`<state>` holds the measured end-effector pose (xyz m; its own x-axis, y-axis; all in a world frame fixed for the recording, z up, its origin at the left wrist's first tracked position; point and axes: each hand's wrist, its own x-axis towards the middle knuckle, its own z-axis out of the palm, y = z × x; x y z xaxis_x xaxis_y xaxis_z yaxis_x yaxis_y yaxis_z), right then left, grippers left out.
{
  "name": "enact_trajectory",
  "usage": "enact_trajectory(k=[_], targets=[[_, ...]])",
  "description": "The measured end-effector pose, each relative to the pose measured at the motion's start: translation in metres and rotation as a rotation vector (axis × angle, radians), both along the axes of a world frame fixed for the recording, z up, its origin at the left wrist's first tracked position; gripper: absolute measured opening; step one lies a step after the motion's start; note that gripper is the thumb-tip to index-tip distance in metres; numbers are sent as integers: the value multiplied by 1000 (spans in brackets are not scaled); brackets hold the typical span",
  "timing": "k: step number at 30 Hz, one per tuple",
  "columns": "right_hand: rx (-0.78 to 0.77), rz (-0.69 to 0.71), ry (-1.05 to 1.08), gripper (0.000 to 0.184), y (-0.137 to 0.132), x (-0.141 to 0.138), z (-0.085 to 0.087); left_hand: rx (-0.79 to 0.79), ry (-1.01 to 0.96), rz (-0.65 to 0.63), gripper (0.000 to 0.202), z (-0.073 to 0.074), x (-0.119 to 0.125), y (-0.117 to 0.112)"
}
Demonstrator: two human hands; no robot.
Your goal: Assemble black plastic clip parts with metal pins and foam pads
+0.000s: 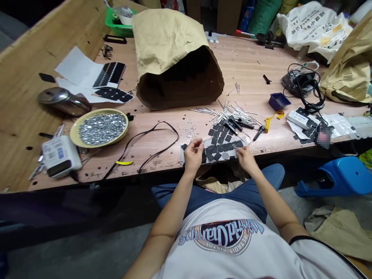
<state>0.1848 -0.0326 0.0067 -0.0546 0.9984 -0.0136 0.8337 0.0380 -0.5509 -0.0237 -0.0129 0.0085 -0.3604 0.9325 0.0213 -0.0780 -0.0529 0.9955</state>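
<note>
My left hand [193,154] is at the near table edge, fingers pinched on a thin metal pin whose tip pokes out towards the right. My right hand [243,157] rests closed on the right end of a grey sheet [221,149] covered with several black square pads. What its fingers hold, if anything, is hidden. Just behind the sheet lies a heap of thin metal pins [229,113] and some black-handled pieces [238,124]. A few tiny silver washers [190,133] are scattered left of the sheet.
A big brown paper sack [174,58] lies open-mouthed at the table's middle. A yellow dish of silver washers [100,127], a white device [60,155] and a black cord loop [151,149] are left. A small blue tray [279,100], cables and white bags sit right. A blue stool [340,180] stands beside my knee.
</note>
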Motion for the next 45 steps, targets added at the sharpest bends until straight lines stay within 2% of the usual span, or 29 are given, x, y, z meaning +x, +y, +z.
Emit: enact_trajectory(k=[2,3,7,10,11,14,15,16,18,20,22,26,29,32,34,37,40,42,45], targets=[[-18,135,61,33,-1,1,-2,-4,5,-6,28,0,0,0],[-12,148,76,33,-1,1,-3,-1,14,-10,28,0,0,0],[21,-82,19,32,-1,5,-5,1,61,-15,26,0,0,0],[-37,61,63,30,0,7,-8,-6,65,-25,24,1,1,0],[-34,69,71,30,1,9,-9,5,72,-32,24,2,2,-1],[6,-110,28,32,4,15,-4,32,110,-54,22,3,4,-4],[-6,-123,30,32,3,14,-1,26,118,-57,22,2,5,-4],[-38,-71,55,32,1,12,3,16,123,-56,22,1,4,-4],[-132,181,147,30,-10,1,11,-11,155,-44,22,-1,1,0],[-214,432,206,30,-24,-13,16,-34,247,-25,21,-3,-5,12],[-283,545,166,31,-36,-25,19,-74,401,-9,19,-4,-14,31],[-425,551,-54,33,-47,-31,17,-230,744,-33,15,-3,-24,80],[-406,541,-104,32,-45,-27,14,-307,841,-49,11,-8,-23,107],[-227,476,-21,23,-30,-16,17,-290,752,-14,13,-18,-21,118],[-52,346,-7,20,-10,-2,22,-238,656,26,14,-25,-21,118],[165,92,-128,22,30,25,30,-162,516,106,17,-33,-23,115],[185,-82,-355,26,66,50,39,-161,455,120,23,-33,-25,112],[129,-28,-501,30,79,62,45,-180,462,88,26,-29,-25,111],[43,260,-658,27,86,73,52,-176,513,46,26,-20,-25,107]])
